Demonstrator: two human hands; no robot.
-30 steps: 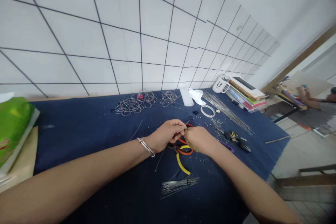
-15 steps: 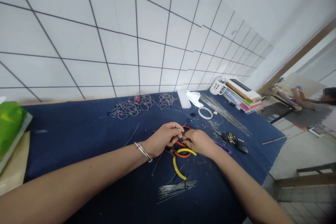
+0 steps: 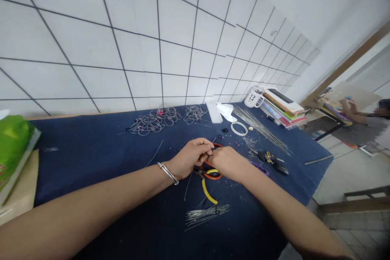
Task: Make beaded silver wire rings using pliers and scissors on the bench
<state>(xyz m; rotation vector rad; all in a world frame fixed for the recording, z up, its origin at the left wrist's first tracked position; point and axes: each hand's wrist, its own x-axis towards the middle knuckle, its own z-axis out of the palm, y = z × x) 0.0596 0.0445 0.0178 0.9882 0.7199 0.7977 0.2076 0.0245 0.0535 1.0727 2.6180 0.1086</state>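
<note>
My left hand [image 3: 191, 157], with a metal bangle on the wrist, and my right hand [image 3: 227, 161] meet fingertip to fingertip over the middle of a dark blue cloth [image 3: 100, 150]. Both are closed in a pinch on something thin, probably a piece of wire [image 3: 186, 189] that trails down below the left hand. Beneath the hands lie orange-handled pliers [image 3: 213, 174] and yellow-handled pliers [image 3: 209, 193]. A bundle of short cut wires [image 3: 207, 213] lies nearer to me.
Tangled wire loops [image 3: 158, 120] lie near the tiled wall. Long straight wires [image 3: 262, 130], a white ring [image 3: 239, 128], dark tools [image 3: 272, 158], a mug [image 3: 253, 97] and stacked books [image 3: 283, 109] are at right. A green packet [image 3: 12, 146] sits at left. Another person sits far right.
My hands have stayed together over the pliers, shifting only slightly. The view has swayed a little.
</note>
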